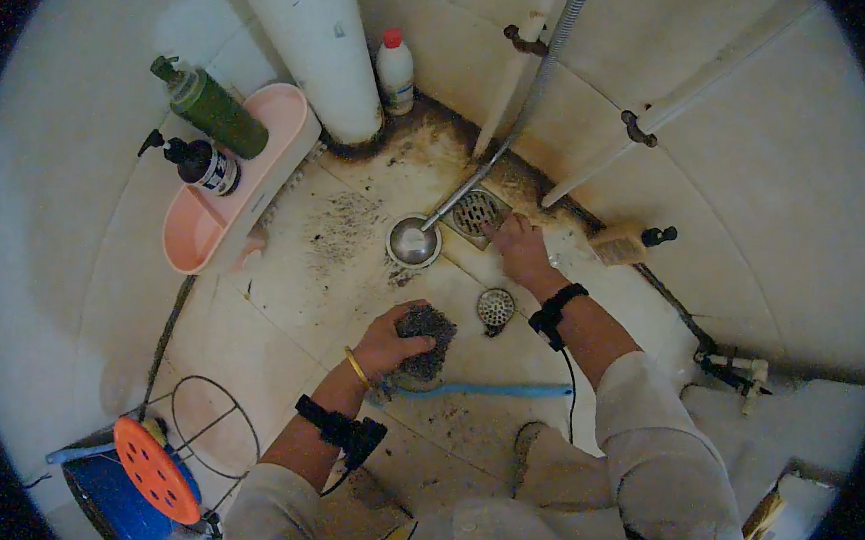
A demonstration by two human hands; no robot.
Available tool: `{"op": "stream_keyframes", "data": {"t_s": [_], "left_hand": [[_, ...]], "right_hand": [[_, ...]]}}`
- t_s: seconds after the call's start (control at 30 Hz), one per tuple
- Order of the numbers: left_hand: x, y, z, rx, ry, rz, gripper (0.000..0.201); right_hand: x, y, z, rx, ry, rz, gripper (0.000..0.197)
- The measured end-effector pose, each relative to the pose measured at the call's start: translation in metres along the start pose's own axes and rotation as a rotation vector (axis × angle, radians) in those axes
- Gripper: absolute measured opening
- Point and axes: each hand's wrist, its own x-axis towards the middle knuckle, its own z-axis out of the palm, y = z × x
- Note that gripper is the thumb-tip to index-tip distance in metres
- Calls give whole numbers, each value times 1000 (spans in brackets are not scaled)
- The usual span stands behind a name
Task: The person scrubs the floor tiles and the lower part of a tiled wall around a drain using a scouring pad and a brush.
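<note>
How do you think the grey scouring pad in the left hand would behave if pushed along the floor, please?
The grey scouring pad would probably give under pressure, as it looks like a tangled, fibrous mass. It seems light for its size, judging by that coarse texture. Its rough surface suggests it would drag rather than roll.

One scourer (437, 332), one square grate (476, 213), two pump bottles (217, 114) (209, 169) show.

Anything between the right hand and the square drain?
Nothing visible: the right hand reaches the near edge of the drain. The hose passes by the far left side, clear of the hand.
</note>
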Motion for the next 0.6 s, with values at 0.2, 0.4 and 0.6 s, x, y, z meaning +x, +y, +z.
{"op": "stream_keyframes", "data": {"t_s": [0.2,0.4,0.6], "left_hand": [[-1,-2,0,45,7,25,66],[4,-5,2,24,-22,56,61],[7,-4,5,-254,1,13,51]], "right_hand": [[7,-9,-10,-165,-17,-16,45],[7,-3,-10,-220,-127,18,39],[-28,-22,-44,956,-556,214,49]]}}
